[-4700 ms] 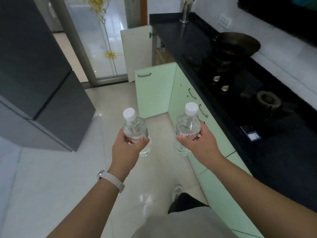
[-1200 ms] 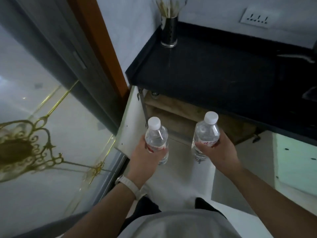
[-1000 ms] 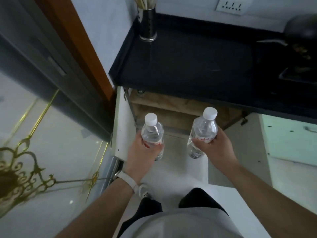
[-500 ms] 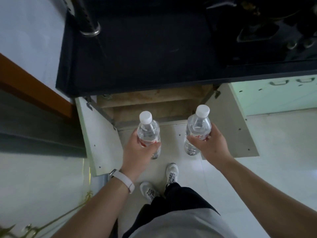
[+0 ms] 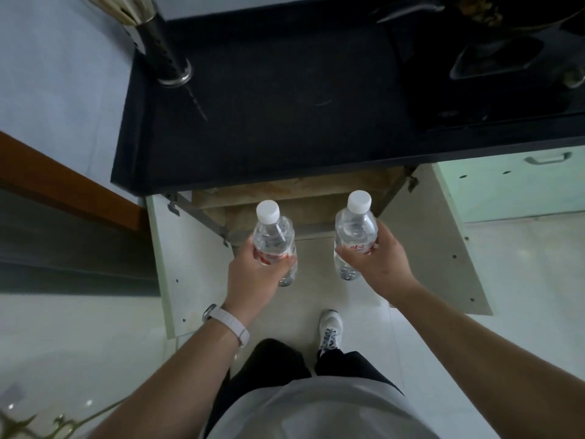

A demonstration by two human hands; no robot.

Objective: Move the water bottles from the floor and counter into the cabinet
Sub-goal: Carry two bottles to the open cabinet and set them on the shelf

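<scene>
left clear plastic water bottle with white cap (image 5: 273,236): upright, cap up, held round its red-labelled middle by the left hand (image 5: 253,278), fingers curled about it.
right clear plastic water bottle with white cap (image 5: 356,231): upright, cap up, held the same way by the right hand (image 5: 375,264).
position: both in the air above the pale floor tiles (image 5: 316,289), between the pale open cabinet doors (image 5: 443,248).
open wood-lined cabinet (image 5: 285,201): ahead of and below both bottles, under the edge of the black stone counter (image 5: 285,106).
hands about equally near.
judgement: bottles likely go down and forward, long axes vertical, beneath the counter edge.
</scene>
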